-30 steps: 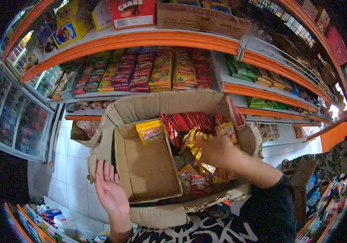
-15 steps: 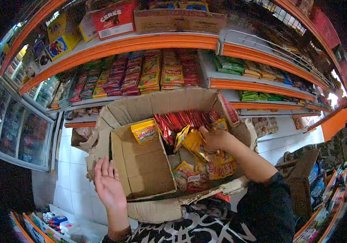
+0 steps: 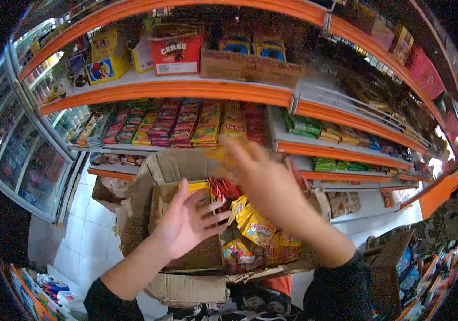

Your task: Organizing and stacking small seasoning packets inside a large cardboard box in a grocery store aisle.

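Observation:
A large torn cardboard box (image 3: pixel 173 286) is in front of me. Inside it, a smaller cardboard tray (image 3: pixel 165 199) is on the left with a yellow sachet (image 3: pixel 190 188) at its far end. Red sachets (image 3: pixel 223 188) are packed along the back, and loose yellow seasoning sachets (image 3: pixel 258 231) lie on the right. My left hand (image 3: pixel 178 227) is open over the tray, fingers spread, holding nothing. My right hand (image 3: pixel 266 182), smeared by motion, is raised over the box's far part. Its fingers are on a blurred yellow sachet (image 3: pixel 219 163).
Behind the box rise orange-edged shelves (image 3: pixel 170 95) with rows of sachets (image 3: pixel 186 120), a red carton (image 3: pixel 176 54) and an open brown carton (image 3: pixel 250 68). A glass-doored cabinet (image 3: pixel 23 150) stands at left. An egg tray (image 3: pixel 344 202) sits low at right, beyond the box.
My right hand has risen from the loose sachets toward the back left, with yellow at its fingers. My left hand has moved right from the box's left edge, over the tray. The view has tilted up.

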### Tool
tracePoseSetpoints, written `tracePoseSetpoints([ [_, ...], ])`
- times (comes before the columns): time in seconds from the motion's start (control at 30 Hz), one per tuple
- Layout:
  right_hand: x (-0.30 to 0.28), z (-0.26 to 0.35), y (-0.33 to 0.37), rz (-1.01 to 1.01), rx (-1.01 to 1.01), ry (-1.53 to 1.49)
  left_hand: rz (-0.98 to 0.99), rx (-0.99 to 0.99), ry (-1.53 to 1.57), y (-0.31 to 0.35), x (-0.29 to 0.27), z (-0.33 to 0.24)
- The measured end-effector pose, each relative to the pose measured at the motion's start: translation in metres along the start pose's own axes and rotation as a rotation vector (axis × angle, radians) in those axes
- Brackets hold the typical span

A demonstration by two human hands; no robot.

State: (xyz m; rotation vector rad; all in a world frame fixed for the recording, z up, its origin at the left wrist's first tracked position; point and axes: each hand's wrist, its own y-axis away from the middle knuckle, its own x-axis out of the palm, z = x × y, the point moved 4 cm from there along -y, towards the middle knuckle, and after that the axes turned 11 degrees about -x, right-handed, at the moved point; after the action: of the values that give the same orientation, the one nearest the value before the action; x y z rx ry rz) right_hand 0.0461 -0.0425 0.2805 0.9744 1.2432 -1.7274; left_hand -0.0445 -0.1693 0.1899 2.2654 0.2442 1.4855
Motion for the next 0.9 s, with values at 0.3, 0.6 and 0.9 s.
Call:
tracePoseSetpoints([
  [0.3,0.055,0.048,0.014,-0.014,-0.463,-0.150,0.161,0.302,0.172,0.008,-0.008,0.000],
  [0.6,0.090,0.001,0.008,-0.012,-0.195,-0.768,0.142,0.220,0.143,-0.001,-0.042,0.018],
  [0.9,0.081,-0.029,0.005,0.220,-0.078,-0.705,0.007,0.287,0.049,-0.012,-0.028,0.005],
])
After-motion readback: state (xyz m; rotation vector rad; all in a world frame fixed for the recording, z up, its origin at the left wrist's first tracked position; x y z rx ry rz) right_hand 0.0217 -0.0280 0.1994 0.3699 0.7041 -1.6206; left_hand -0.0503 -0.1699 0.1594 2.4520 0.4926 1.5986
